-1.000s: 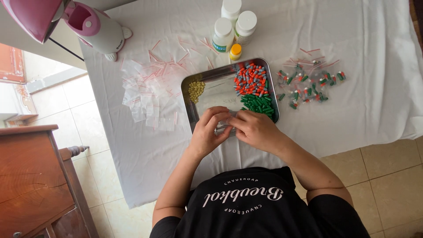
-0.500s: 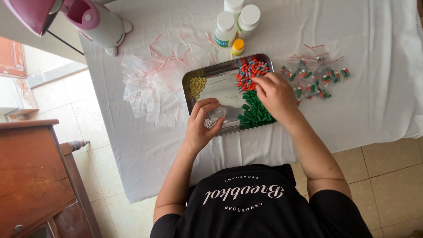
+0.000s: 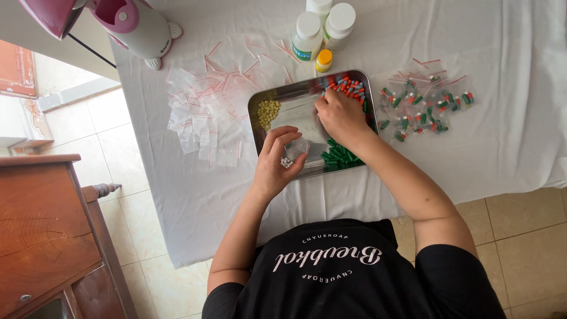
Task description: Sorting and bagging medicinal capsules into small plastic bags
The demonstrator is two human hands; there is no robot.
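Under both hands sits the steel tray [image 3: 277, 139] on the white-draped worktop [image 3: 508, 136]. I see my left hand [image 3: 277, 159] curled around a small clear bag [image 3: 293, 149], thumb and fingers half closed, with a few white tablets [image 3: 286, 162] showing at its bottom. My right hand [image 3: 339, 115] is farther out, fingers bent down into the red-and-blue capsules [image 3: 348, 87]; whether it has pinched any I cannot tell. Green capsules [image 3: 339, 155] lie just below that wrist, yellow tablets [image 3: 269, 111] in the tray corner beyond my left hand.

Right of my right hand, a cluster of filled bags [image 3: 422, 109] lies spread on the cloth, so I judge a fair batch done. Left of my left hand a bigger heap of empty bags [image 3: 204, 112] waits, and the tray holds plenty of pills, so much remains. This bag looks only part filled. Past the tray stand white bottles [image 3: 308, 34] and a small yellow-capped one [image 3: 323, 60].
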